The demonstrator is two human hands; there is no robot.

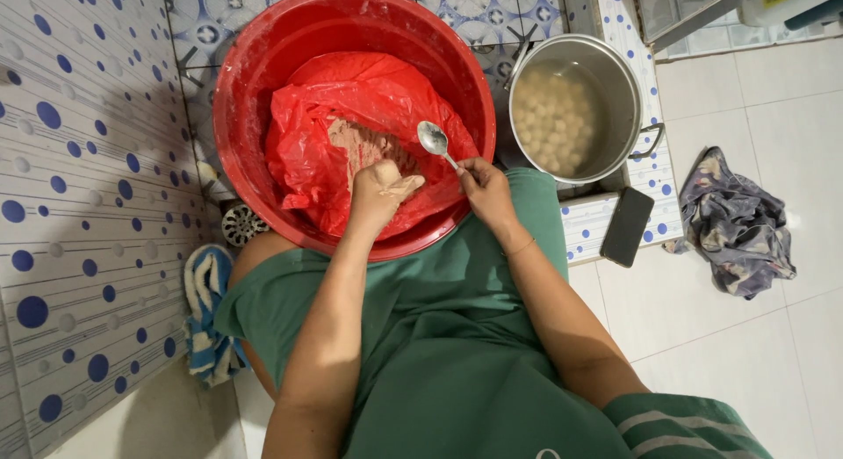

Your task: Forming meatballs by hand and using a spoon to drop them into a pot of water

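A big red basin (246, 90) sits on the floor in front of me, lined with a red plastic bag (369, 99) that holds pale pinkish paste (364, 147). My left hand (379, 191) is closed around a lump of that paste over the near side of the basin. My right hand (483, 185) grips a metal spoon (434, 140) by its handle, its empty bowl pointing up over the bag. To the right stands a steel pot (615, 72) filled with water and several pale round balls (553, 116).
A dark phone (626, 226) lies on a patterned tile ledge right of my knee. A crumpled grey cloth (738, 222) is on the white floor at right. A blue-striped towel (206, 318) and a round floor drain (241, 224) are at left, beside the dotted tile wall.
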